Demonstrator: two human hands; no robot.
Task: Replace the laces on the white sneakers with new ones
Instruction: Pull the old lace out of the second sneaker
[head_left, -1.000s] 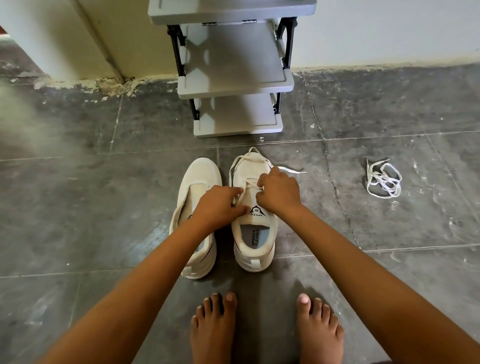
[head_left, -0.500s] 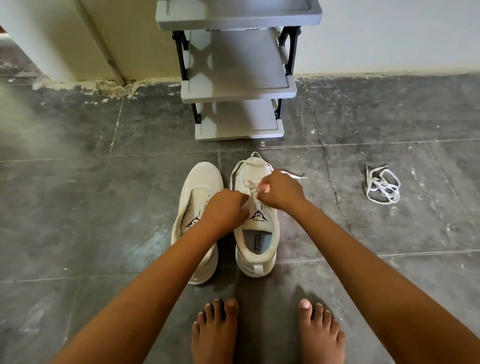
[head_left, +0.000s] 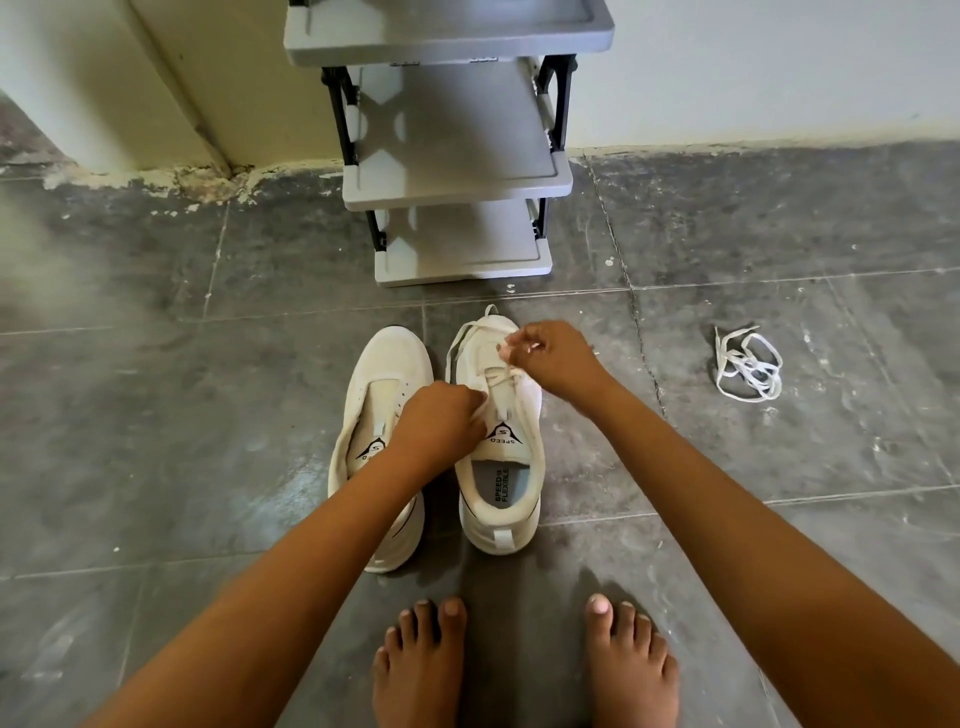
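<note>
1. Since half a second ago my right hand has moved from the middle of the lacing up toward the toe, drawing a length of lace with it.
2. That hand pinches the lace between thumb and fingertips, with the other fingers loosely curled. A narrow pinch lets the strand run straight through the eyelets instead of bunching.
3. My left hand is curled at the near end of the lacing, by the tongue. It seems to grip the lace there, though its fingertips are hidden, and I judge it anchors the shoe against the pull.
4. The laced sneaker stands on the floor with its heel toward me, so the eyelet rows face up within easy reach. Slack lace loops round its toe.
5. Touching it on my left, the other sneaker shows an almost bare eyelet row.
6. A loose lace lies bundled on the tiles well apart to my right, out of the way. Whether it is old or new I cannot tell.
7. Beyond the sneakers stands a grey shoe rack against the wall.
</note>
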